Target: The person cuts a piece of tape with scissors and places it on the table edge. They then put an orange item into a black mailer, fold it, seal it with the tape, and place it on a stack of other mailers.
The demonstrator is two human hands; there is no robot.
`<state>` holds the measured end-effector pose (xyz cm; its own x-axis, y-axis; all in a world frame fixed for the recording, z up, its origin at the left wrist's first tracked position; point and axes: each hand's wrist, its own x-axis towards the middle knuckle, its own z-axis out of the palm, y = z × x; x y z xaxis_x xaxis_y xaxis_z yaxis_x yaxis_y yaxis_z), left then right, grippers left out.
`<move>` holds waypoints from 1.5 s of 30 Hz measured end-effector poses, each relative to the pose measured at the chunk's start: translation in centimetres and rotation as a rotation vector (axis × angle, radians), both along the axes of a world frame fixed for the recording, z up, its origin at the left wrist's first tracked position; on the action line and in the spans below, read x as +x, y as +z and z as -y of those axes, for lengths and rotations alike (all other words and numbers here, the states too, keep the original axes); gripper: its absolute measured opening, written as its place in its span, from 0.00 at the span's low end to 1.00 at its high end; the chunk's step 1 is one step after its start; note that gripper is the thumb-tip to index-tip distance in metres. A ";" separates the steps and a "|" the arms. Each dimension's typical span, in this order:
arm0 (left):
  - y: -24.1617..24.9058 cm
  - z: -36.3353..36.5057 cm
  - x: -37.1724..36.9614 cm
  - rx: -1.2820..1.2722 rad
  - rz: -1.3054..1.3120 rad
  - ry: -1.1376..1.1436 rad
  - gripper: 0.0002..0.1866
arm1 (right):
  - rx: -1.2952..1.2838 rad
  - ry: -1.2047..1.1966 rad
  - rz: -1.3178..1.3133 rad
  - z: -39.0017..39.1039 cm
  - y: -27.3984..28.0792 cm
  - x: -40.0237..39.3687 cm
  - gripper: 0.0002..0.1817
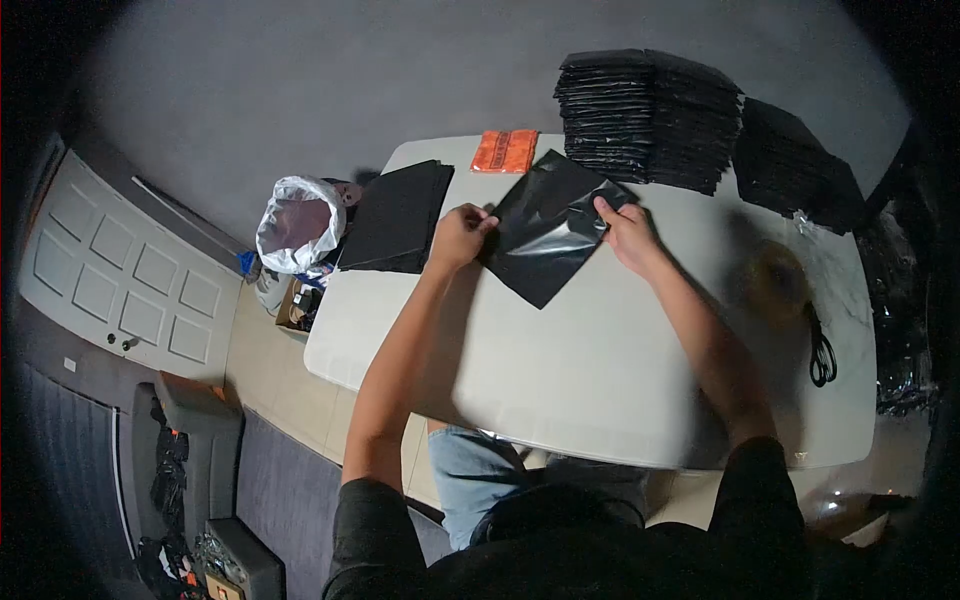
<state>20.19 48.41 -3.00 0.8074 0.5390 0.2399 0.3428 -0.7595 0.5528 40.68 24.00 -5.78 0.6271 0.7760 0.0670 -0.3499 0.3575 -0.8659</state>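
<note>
A flat, glossy black plastic bag (545,235) is held tilted above the white table between my two hands. My left hand (462,238) pinches its left edge with thumb and fingers. On the opposite edge, my right hand (628,235) grips near the upper right corner, thumb on top. Light reflects off creases in the plastic. Just left of my left hand lies a low pile of flat matte black sheets (395,218). Beyond the bag, an orange packet (505,151) with dark print rests at the table's far edge.
Tall stacks of folded black plastic (650,115) stand at the back right, with a lower stack (795,165) beside them. Black-handled scissors (821,350) and a yellowish tape roll (778,280) lie on the white table (570,390). A silver-lined bin (300,225) stands left.
</note>
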 end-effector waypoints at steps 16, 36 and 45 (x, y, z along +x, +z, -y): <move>1.1 -0.1 -5.6 -0.165 0.294 0.057 0.15 | -0.350 -0.143 0.409 0.8 2.9 -2.3 0.21; 11.4 -1.6 -14.6 0.754 0.039 -0.309 0.06 | -0.901 -0.337 1.680 -26.7 1.0 0.8 0.41; 12.5 -0.4 -10.0 0.796 0.276 -0.448 0.13 | -1.038 -0.029 1.698 -16.9 1.8 -2.6 0.46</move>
<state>10.14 48.80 9.48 0.7593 -0.2099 0.6159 -0.1364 -0.9769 -0.1647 38.10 40.90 -3.99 0.4297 0.8960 0.1120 0.9024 -0.4218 -0.0879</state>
